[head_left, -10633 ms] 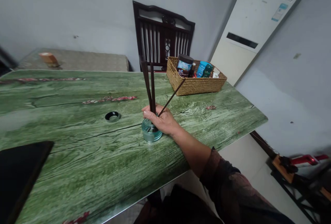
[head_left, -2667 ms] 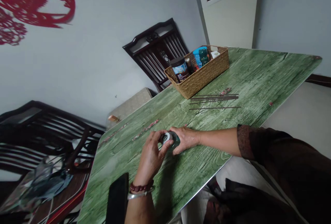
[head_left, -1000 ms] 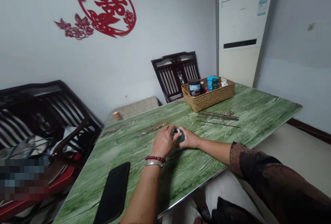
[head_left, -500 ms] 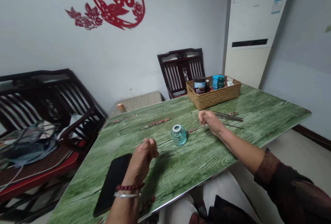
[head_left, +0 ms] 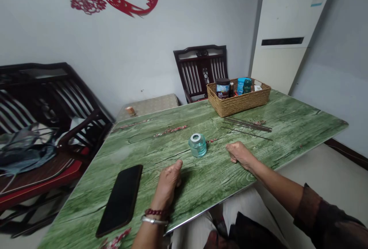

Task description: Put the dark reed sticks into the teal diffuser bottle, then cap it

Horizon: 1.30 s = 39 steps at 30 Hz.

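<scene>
Both hands are over the green table, on either side of a small glass bottle (head_left: pixel 197 147) with pale blue liquid and a silver ring at its open mouth. My left hand (head_left: pixel 169 182) is loosely closed to the left of the bottle and nearer me, thumb on top, its curled fingers partly hidden; no object shows in it. To the right of the bottle, my right hand (head_left: pixel 239 154) is closed in a loose fist, also with no object showing. Several thin dark sticks (head_left: pixel 250 125) lie beyond the right hand, one apart from the bunch. Neither hand touches the bottle or sticks.
A black phone (head_left: pixel 120 199) lies flat left of my left hand. At the back of the green table (head_left: pixel 299 122) stands a woven basket (head_left: pixel 244 105) holding jars and packets. Dark wooden chairs (head_left: pixel 202 72) and a low side table (head_left: pixel 155 105) stand beyond.
My right hand has drawn back from beside the sticks toward me. My left hand has moved right, away from the phone, and turned thumb up. The bottle stays in place; the view has shifted slightly.
</scene>
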Each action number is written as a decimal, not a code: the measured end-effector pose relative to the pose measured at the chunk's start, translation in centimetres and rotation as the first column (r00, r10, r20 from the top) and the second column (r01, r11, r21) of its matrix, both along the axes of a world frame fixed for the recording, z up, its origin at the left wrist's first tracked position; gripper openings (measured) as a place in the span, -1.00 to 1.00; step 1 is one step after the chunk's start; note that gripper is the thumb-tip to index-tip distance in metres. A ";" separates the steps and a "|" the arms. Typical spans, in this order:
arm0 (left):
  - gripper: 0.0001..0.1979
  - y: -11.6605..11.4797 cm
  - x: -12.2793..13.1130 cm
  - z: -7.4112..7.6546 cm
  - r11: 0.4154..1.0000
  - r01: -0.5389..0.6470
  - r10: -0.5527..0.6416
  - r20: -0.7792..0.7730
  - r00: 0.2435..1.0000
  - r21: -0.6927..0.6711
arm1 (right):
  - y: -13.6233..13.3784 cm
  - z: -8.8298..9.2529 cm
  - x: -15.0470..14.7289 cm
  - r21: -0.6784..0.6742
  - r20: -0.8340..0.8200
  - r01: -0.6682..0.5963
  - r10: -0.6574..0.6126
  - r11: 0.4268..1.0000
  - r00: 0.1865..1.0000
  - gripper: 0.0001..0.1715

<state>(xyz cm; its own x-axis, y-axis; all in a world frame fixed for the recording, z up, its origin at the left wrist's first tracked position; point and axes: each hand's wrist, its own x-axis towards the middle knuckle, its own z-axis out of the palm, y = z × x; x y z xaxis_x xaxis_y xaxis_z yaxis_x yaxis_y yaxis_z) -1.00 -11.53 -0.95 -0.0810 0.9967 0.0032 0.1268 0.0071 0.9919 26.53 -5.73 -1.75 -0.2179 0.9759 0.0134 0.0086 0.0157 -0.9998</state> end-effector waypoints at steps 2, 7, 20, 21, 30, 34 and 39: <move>-0.40 0.0 0.0 0.0 1.000 -0.015 0.015 -0.018 1.000 0.001 | 0.0 -1.0 -0.1 0.024 0.011 0.032 -0.032 0.999 0.999 -0.20; -0.41 0.1 0.2 0.1 1.000 -0.026 0.026 -0.062 0.998 -0.010 | 0.2 -1.6 0.2 0.062 -0.010 0.048 -0.047 0.997 0.999 -0.24; -0.35 1.8 0.3 1.9 1.000 0.001 0.003 -0.155 0.988 0.028 | 0.5 0.4 -0.5 0.086 0.192 -0.095 0.077 0.992 0.978 -0.29; -0.37 2.2 0.3 2.7 0.996 -0.006 0.018 -0.139 0.990 0.086 | 0.8 0.9 -0.5 0.131 0.239 -0.115 0.081 0.985 0.968 -0.36; -0.43 8.3 2.0 5.6 0.962 -0.034 0.008 0.097 0.995 0.271 | 6.6 2.5 -4.5 0.220 0.324 -0.249 0.170 0.943 0.931 -0.07; -0.31 9.9 1.8 3.0 0.943 0.075 -0.135 0.168 0.976 0.323 | 7.7 1.8 -6.9 0.232 0.396 -0.391 0.281 0.890 0.874 0.04; -0.27 9.6 1.2 1.3 0.857 0.380 -0.421 0.049 0.906 0.348 | 7.2 0.5 -7.8 0.320 0.394 -0.379 0.242 0.868 0.886 0.00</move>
<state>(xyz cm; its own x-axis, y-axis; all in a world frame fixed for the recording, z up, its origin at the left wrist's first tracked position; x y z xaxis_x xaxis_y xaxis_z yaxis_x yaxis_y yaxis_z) 0.23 -1.96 0.35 0.3045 0.8875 0.3459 -0.0694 -0.3415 0.9373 18.76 1.48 -1.23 -0.5670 0.7886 0.2378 0.2666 0.4489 -0.8529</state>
